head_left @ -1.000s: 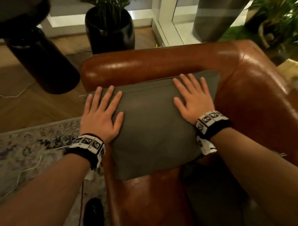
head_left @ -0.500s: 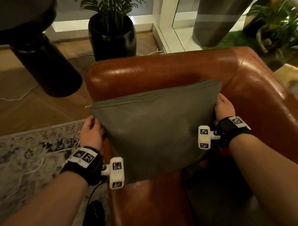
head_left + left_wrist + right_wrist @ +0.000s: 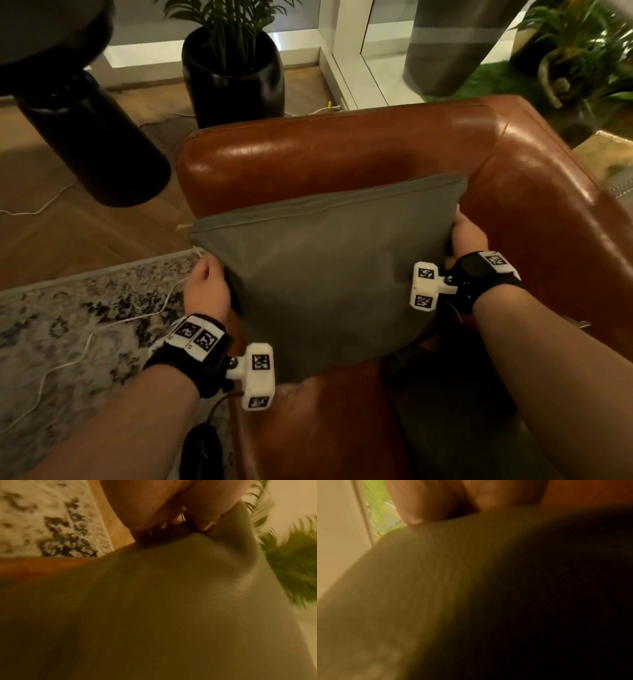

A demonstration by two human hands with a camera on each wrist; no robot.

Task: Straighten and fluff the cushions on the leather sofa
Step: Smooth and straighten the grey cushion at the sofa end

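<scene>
At the left of the frame a patterned grey and cream rug [image 3: 61, 318] is seen on the wooden floor, with a thin white cable [image 3: 102, 329] lying across it. Just right of it, the left hand [image 3: 207, 291] is curled around the left edge of the square grey fabric cushion [image 3: 329, 274]; in the left wrist view the fingers [image 3: 173, 519] are pressed into the cloth. The cushion is held upright in the middle of the frame, in front of the backrest of the glossy brown leather sofa [image 3: 308, 161]. Probably it is gripped at both sides so that the filling can be shaken loose. The fabric looks matte and soft, with a straight seam on top. At the right, the right hand [image 3: 467, 240] is closed on the opposite edge.
</scene>
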